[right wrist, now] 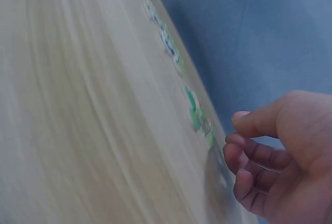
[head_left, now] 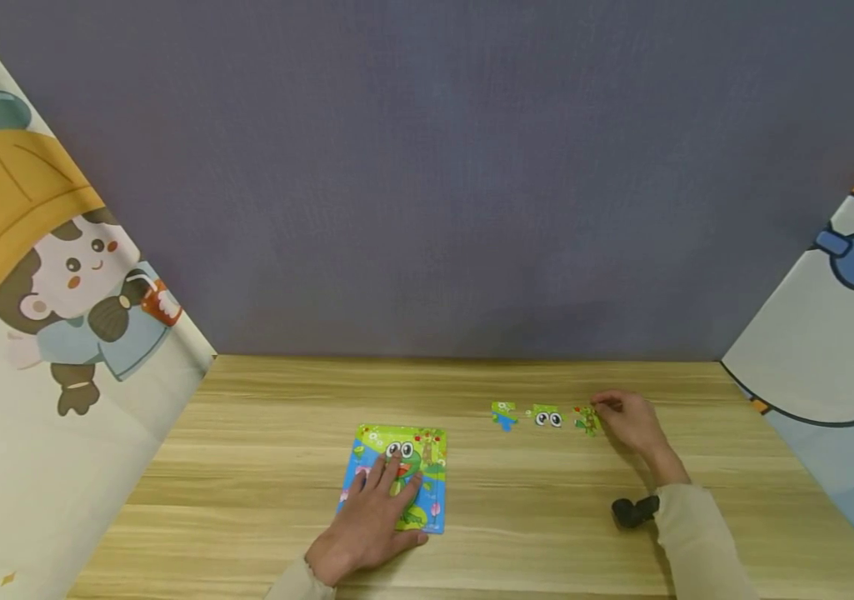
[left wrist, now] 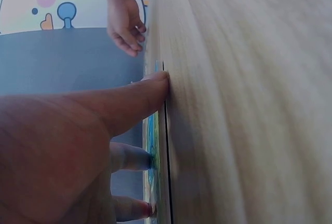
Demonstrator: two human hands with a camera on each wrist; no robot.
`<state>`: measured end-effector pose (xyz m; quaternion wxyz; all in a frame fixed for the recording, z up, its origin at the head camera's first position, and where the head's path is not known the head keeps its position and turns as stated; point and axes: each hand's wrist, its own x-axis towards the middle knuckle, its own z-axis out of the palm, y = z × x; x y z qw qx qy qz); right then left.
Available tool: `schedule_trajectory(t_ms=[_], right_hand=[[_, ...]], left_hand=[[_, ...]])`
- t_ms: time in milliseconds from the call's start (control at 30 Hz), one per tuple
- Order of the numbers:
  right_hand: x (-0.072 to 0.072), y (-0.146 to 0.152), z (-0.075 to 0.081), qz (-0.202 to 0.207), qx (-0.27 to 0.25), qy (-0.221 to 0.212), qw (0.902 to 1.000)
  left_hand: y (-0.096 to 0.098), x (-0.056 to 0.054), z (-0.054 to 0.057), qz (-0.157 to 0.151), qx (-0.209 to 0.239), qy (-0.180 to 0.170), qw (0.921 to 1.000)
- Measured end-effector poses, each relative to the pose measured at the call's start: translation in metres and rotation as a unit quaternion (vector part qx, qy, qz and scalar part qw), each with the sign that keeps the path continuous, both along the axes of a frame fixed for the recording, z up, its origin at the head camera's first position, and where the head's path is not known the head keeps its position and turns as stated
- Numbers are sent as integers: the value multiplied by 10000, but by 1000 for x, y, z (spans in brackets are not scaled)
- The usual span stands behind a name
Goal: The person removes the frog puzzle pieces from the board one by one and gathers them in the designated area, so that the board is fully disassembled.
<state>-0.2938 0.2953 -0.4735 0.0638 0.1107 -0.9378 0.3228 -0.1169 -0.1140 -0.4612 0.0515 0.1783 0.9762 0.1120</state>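
The left hand (head_left: pixel 372 518) is resting, its fingers spread, on the frog puzzle (head_left: pixel 434 492), which is lying on the tabletop (head_left: pixel 516 533). The right hand (head_left: pixel 632 427) is hovering just beside the tree piece (head_left: pixel 586 421), its grip curling loosely with thumb and fingertips apart. The eyes piece (head_left: pixel 547 418) and a blue-green piece (head_left: pixel 504 415) are lying in the same row, farther left.

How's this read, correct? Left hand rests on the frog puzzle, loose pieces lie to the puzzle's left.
Not quite: the loose pieces lie to the right of the frog puzzle, not its left, as the head view shows. The left hand does rest on the puzzle.
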Motion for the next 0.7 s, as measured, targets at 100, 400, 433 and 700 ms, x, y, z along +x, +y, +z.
schedule_trajectory(t_ms=[100,400,433,700], right_hand=[[3,-6,3,22,-46,126,9999],[11,-40,14,390,-209,265,9987],[12,-46,15,436,-242,264,9984],[23,-94,19,1036,-345,552,9925]], left_hand=[[0,0,1,-6,26,-18,10000],[-1,-1,-2,-20,107,-14,9999],[-1,-1,-2,-12,115,-18,9999],[-2,1,1,43,279,16,9996]])
